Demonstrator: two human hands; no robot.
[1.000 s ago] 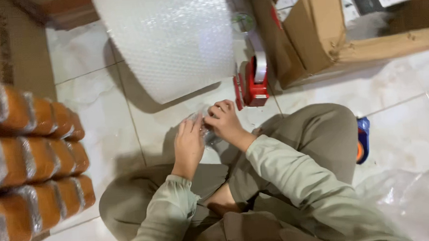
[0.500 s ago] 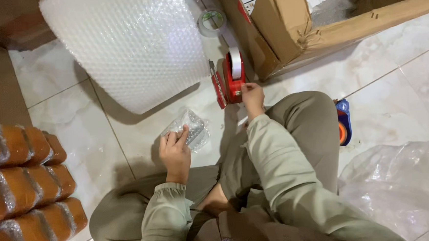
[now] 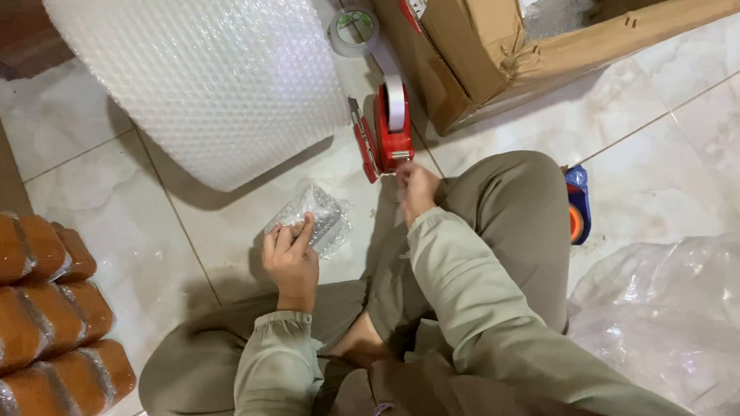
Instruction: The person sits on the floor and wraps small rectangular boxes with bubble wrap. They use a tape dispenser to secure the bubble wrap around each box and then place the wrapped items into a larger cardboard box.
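Since 1 second ago, when both hands met on the bundle, my right hand (image 3: 415, 189) has left it and reached up to the red tape dispenser (image 3: 385, 131) above centre of the frame; its fingers curl at the dispenser's lower end, though I cannot tell whether they pinch the tape. Left of centre, my left hand (image 3: 291, 258) stays on the small bubble-wrapped bundle (image 3: 316, 219), fingers spread and pressing it to the tiled floor (image 3: 177, 235). At upper left lies the big bubble wrap roll (image 3: 203, 73), at upper right a cardboard box (image 3: 471, 34). Wrapped brown packs (image 3: 34, 318) are stacked at the left edge.
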